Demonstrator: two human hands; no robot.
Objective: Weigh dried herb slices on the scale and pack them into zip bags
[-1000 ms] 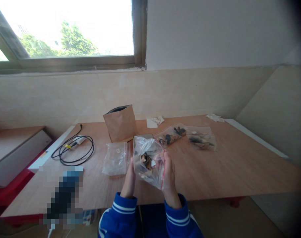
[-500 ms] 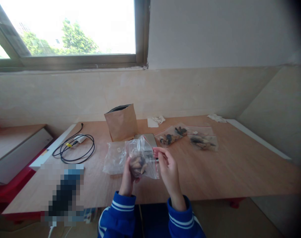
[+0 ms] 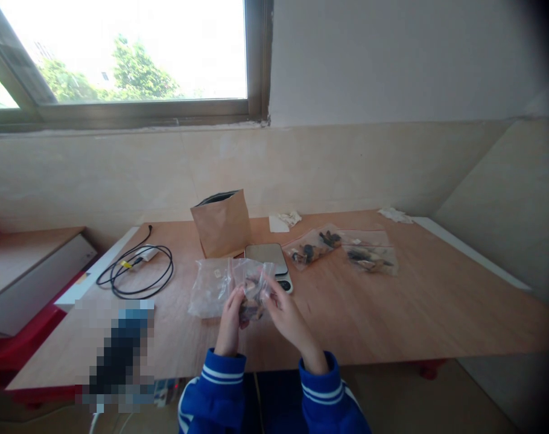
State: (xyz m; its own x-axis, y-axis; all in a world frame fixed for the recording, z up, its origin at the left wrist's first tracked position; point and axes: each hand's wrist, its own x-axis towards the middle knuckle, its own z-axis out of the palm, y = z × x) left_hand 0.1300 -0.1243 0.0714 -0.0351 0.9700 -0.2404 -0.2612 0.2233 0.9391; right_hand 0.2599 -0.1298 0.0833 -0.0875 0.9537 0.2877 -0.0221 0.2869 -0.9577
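Both hands hold a clear zip bag (image 3: 251,304) of brown dried pieces, perhaps mushrooms, above the front of the table. My left hand (image 3: 230,322) grips its left side, thumb in front. My right hand (image 3: 287,316) has its fingers on the bag's right side, near the top. Just behind is a kitchen scale (image 3: 266,258), its plate bare and its front edge partly covered by the bag. To the left, flat clear plastic bags (image 3: 206,292) lie on the table, close to my left hand.
A brown paper pouch (image 3: 222,226) stands with its top open behind the scale. Filled zip bags (image 3: 311,250) (image 3: 370,259) lie to the right. Crumpled tissue (image 3: 289,219) is at the back. A coiled black cable (image 3: 141,271) and a blurred-out object (image 3: 118,349) are on the left.
My right hand has moved left and in against the bag. The bag's top, upright before, is now folded down, so more of the scale shows.
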